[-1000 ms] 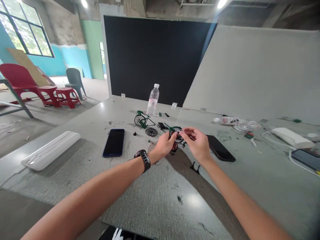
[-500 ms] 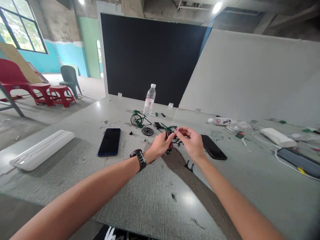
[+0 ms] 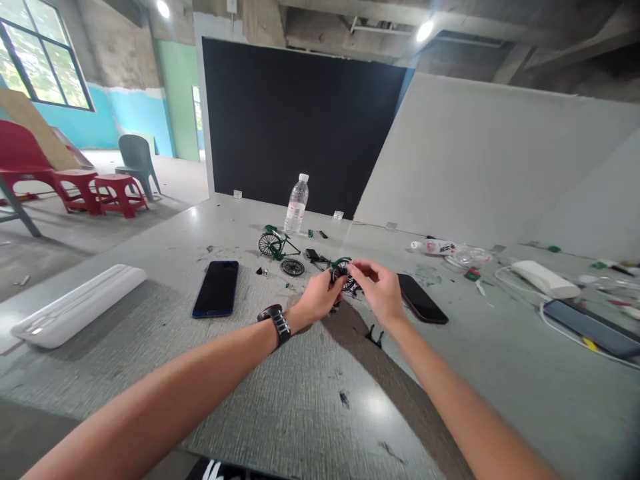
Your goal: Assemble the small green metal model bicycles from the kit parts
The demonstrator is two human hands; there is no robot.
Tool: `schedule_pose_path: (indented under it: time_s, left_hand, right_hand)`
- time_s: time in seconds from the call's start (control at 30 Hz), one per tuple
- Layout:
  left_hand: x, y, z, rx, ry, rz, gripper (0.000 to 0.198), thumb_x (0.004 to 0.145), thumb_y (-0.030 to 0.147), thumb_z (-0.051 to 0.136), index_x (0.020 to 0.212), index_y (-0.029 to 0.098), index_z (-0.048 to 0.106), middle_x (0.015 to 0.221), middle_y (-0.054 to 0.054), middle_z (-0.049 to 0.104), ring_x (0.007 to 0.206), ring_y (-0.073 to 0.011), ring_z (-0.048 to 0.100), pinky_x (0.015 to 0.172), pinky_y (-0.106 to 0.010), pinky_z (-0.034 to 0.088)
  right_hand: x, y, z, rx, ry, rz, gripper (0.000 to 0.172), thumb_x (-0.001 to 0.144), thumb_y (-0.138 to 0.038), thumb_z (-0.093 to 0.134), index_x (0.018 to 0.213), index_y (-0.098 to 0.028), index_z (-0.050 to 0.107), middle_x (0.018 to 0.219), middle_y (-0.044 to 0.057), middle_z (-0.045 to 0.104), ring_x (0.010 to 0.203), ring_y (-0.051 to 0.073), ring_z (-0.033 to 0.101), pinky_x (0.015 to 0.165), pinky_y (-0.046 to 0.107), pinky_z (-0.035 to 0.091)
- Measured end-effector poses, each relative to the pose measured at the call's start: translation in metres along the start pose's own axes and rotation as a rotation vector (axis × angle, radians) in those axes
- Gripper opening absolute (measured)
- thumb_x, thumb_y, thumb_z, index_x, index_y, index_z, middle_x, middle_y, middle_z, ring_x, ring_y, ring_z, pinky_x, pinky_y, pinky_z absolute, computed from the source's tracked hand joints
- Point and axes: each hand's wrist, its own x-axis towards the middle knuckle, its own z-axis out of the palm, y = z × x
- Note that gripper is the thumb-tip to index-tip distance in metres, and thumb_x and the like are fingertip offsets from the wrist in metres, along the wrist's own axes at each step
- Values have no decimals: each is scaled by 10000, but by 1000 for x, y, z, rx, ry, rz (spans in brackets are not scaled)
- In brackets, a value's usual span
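Note:
Both my hands meet over the middle of the grey table [image 3: 300, 400]. My left hand [image 3: 320, 298], with a black watch on its wrist, is closed round a small green model bicycle part with a black spoked wheel [image 3: 343, 271]. My right hand [image 3: 379, 288] pinches at the same wheel part from the right, fingers pressed together. Just beyond them lie a partly built green model bicycle [image 3: 273, 243] and a loose black wheel [image 3: 292, 267]. Small black and green bits are scattered near them.
A dark phone [image 3: 216, 288] lies left of my hands, another phone [image 3: 420, 299] to the right. A water bottle [image 3: 296, 205] stands at the back. A long white case [image 3: 75, 307] lies far left; a white block [image 3: 545, 279], cables and another phone [image 3: 590, 328] lie far right.
My hands stay together on the wheel part with only small finger shifts. The view has tilted slightly, so everything sits a little lower and further left.

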Motion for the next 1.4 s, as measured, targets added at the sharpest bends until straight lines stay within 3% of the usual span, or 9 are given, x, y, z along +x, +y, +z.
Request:
schedule_pose_path:
  time_s: [0.87,1.4]
  left_hand:
    - [-3,3,-1,127,18,14,291,967,335,466,723,185,515,564,9,565,513,-139,521,520,-238,340]
    - [-2,-8,4,175,42,88,229,982,349,446,944,167,579,601,5,571,503,-139,503,500,-229,332]
  right_hand:
    - [2,3,-3,-101,3,19,408,779,-569,677,812,-163,707,785,80,714,698,208,616,669,329,471]
    - [0,2,-2,-151,64,-28,435,805,-598,628,824,-167,683,835,95,707,759,220,621,723,344,495]
